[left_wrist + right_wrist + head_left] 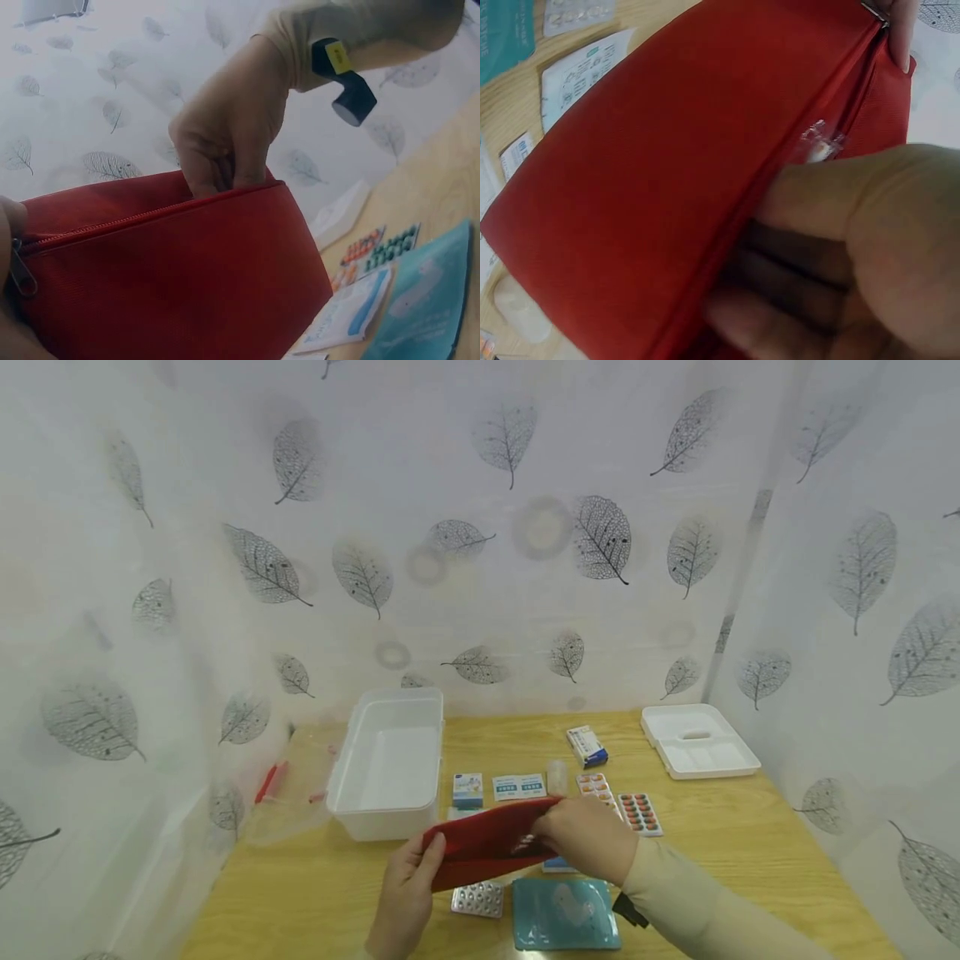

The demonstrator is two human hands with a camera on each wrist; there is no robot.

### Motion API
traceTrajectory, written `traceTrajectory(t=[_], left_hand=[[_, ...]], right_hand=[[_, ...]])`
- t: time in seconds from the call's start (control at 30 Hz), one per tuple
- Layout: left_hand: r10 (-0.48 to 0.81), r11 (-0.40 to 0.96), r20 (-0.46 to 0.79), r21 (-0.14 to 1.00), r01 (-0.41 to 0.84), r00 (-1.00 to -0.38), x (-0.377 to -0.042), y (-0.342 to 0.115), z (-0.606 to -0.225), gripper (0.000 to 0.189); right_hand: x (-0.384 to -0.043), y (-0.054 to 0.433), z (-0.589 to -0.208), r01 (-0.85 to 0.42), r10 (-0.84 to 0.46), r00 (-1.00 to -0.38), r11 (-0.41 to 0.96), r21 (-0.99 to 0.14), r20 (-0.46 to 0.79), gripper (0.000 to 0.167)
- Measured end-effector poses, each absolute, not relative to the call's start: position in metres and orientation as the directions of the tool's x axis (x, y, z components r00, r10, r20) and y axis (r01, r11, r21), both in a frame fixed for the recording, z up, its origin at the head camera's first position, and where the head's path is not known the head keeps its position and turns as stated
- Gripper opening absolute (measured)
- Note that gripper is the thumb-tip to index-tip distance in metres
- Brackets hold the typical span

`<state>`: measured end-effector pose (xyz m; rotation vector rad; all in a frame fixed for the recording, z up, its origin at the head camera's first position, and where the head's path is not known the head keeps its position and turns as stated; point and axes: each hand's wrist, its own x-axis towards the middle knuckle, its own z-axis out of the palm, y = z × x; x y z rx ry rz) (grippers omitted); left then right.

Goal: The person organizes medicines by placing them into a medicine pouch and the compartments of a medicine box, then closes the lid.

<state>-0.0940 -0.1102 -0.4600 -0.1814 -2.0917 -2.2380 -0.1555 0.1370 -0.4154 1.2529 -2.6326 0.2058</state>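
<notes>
Head | left hand [408, 887] pinches red pouch [480, 867] edge | right hand [594, 837] inside, pouch gaping, can't tell grip

The pouch [172, 277] is red, the curtain [420, 460] white (with a grey leaf print).

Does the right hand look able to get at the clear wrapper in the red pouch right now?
Probably yes: the red pouch is unzipped, the left hand grips one end, and the right hand reaches into its mouth, beside the clear wrapper.
</notes>
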Motion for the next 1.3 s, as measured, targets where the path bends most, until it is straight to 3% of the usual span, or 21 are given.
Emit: traceTrajectory(t=[0.2, 0.63, 0.9, 1.17, 1.3], left_hand=[[0.053, -0.084, 0.117, 0.99, 0.112, -0.992, -0.094, -0.107, -0.46, 0.035], [0.1, -0.132, 0.151, 0.982, 0.138, -0.983, -0.092, -0.104, -0.463, 0.033], [0.066, -0.115, 0.138, 0.985, 0.13, -0.988, -0.092, -0.105, -0.463, 0.034], [0.051, -0.114, 0.134, 0.985, 0.128, -0.99, -0.091, -0.107, -0.463, 0.034], [0.057, -0.123, 0.153, 0.982, 0.145, -0.987, -0.091, -0.106, -0.464, 0.032]], right_hand=[[-0.156, 0.138, -0.419, -0.778, -0.771, -0.629, 0.626, -0.057, 0.101, 0.014], [-0.16, 0.13, -0.427, -0.82, -0.824, -0.567, 0.563, -0.103, 0.013, 0.013], [-0.163, 0.125, -0.427, -0.833, -0.829, -0.552, 0.543, -0.105, 0.092, 0.01], [-0.16, 0.125, -0.424, -0.824, -0.8, -0.54, 0.566, 0.031, 0.263, 0.018], [-0.159, 0.122, -0.423, -0.828, -0.795, -0.548, 0.56, -0.031, 0.26, 0.014]])
